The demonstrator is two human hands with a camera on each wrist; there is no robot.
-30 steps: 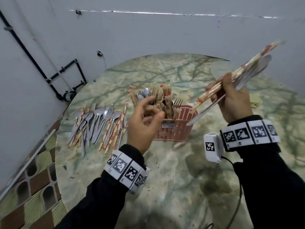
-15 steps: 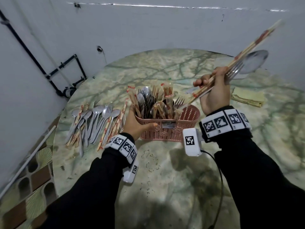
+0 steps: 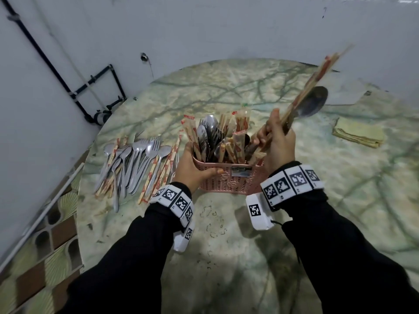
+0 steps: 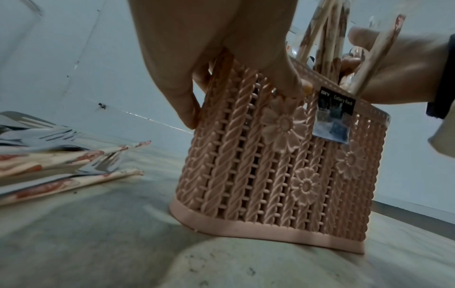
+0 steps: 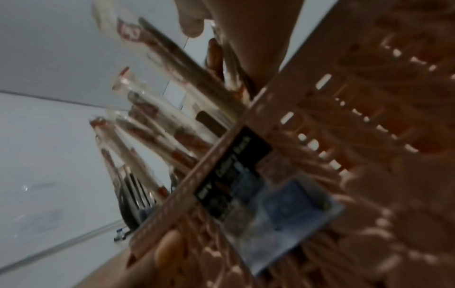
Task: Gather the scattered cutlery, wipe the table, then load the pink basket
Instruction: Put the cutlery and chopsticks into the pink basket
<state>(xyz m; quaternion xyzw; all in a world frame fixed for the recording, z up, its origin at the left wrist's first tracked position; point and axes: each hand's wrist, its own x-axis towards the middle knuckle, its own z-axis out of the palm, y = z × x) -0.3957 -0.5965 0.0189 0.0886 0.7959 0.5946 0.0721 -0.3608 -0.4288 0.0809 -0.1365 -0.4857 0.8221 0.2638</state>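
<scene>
So you're at a round table [image 3: 238, 257] with a greenish marble-look top, veined dark and pretty scuffed near your edge. It's shoved into a corner of pale blue-grey walls [image 3: 204, 30], and a black pipe [image 3: 56, 73] runs down the left wall to a fitting by the table's far-left edge. Patterned brown and green floor tiles [image 3: 40, 257] show past the left edge.

The pink basket [image 3: 229, 181] stands upright around the middle of the table, already packed with spoons, forks and wrapped chopsticks standing on end. Your left hand [image 3: 192, 168] grips its left end: thumb across the front wall, fingers curled round the corner, which the left wrist view shows clearly. There's a dark label stuck near the front rim.

Your right hand [image 3: 277, 143] is closed around a bundle of wrapped chopsticks [image 3: 322, 71] plus a spoon [image 3: 311, 103], held tilted over the basket's right end, lower tips down among the stuff inside. The right wrist view is blurry, so how far in they go is hard to tell.

Left of the basket, toward the table's left edge, a loose cutlery pile [image 3: 136, 164] of spoons, forks and more chopstick packets lies flat in a rough fan. A folded yellowish cloth [image 3: 358, 134] sits near the right edge, well apart from the rest.
</scene>
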